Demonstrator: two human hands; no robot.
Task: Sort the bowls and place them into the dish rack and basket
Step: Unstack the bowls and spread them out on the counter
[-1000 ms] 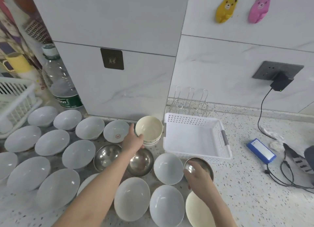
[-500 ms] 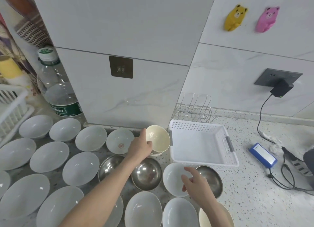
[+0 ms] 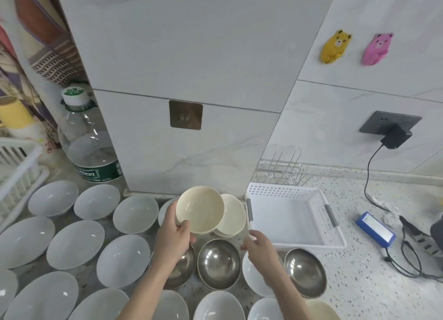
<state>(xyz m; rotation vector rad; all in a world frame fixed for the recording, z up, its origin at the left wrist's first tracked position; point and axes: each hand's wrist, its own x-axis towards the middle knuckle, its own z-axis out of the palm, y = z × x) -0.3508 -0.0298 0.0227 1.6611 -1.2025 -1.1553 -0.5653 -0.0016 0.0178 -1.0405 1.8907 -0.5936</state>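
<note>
- One view is available, the head camera, looking down at a speckled table (image 3: 359,303).
- Left hand (image 3: 173,238): fingers clenched on the near rim of a cream bowl (image 3: 200,209), held tilted and clear of the table.
- Second cream bowl (image 3: 231,215): just behind and right of the held one, partly hidden by it; whether the two touch cannot be told.
- Right hand (image 3: 260,247): fingers released and spread, grasping nothing, above a white bowl (image 3: 254,279) and near the front left corner of the white basket (image 3: 294,214).
- Steel bowls: one (image 3: 219,263) between the hands, one (image 3: 305,271) in front of the basket.
- Wire dish rack (image 3: 282,171): behind the basket, against the wall.
- White bowls (image 3: 74,243): in rows across the left of the table.
- Water bottle (image 3: 90,142): green label, readable letters "tbon" and "Water"; the rest is too small to read.
</note>
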